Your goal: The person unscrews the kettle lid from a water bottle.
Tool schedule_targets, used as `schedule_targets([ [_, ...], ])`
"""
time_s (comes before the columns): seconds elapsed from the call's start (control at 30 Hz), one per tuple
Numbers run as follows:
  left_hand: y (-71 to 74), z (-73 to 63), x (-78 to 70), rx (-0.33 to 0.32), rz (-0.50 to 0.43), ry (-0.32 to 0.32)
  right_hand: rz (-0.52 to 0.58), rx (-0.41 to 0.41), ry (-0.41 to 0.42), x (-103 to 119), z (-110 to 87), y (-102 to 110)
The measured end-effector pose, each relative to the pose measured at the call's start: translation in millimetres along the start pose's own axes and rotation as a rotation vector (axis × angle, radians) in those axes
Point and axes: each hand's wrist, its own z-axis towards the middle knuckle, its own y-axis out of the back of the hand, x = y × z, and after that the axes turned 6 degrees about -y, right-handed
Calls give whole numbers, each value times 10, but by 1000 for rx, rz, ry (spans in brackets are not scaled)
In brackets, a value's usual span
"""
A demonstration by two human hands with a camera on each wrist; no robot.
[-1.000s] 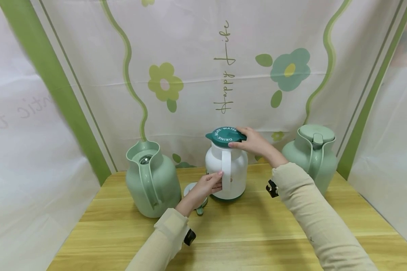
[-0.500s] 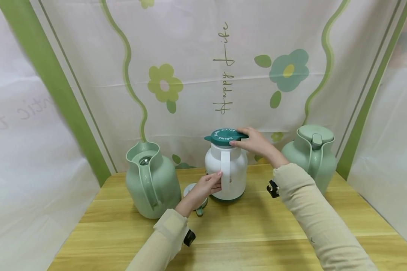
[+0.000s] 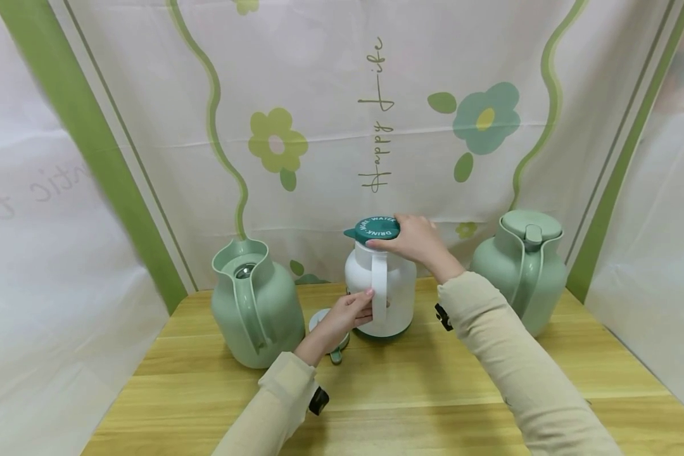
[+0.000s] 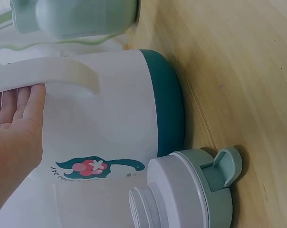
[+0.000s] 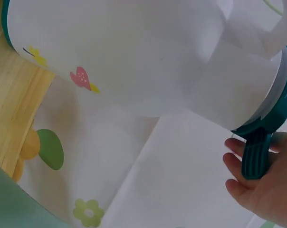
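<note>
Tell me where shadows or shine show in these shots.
Head view: soft shadow on the table beside the right sleeve, a glint inside the left green jug; left wrist: dark shadow beside the loose lid; right wrist: pale sheen near the neck of the white jug.

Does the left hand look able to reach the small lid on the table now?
Probably yes: nothing visible separates the left hand from the small lid; it need only leave the handle.

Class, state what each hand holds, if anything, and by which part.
Left hand: the rounded white jug, by its white handle.
Right hand: the jug's round dark-green lid, around its ribbed tab.
</note>
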Motion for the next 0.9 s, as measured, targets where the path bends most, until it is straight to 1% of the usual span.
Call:
schedule_targets([
  [0.13,6,3,3,2,0,-9,19,4,-39,24,7,-18],
  [0.37,1,5,16,3,9,-36,108,12,-92,24,33,-48],
  [0.63,6,8,25,1,10,-41,181,1,-115,13,38,-72],
  [0.9,5,-1,-1,19,12,-52,224,2,-116,-13,65,-80],
])
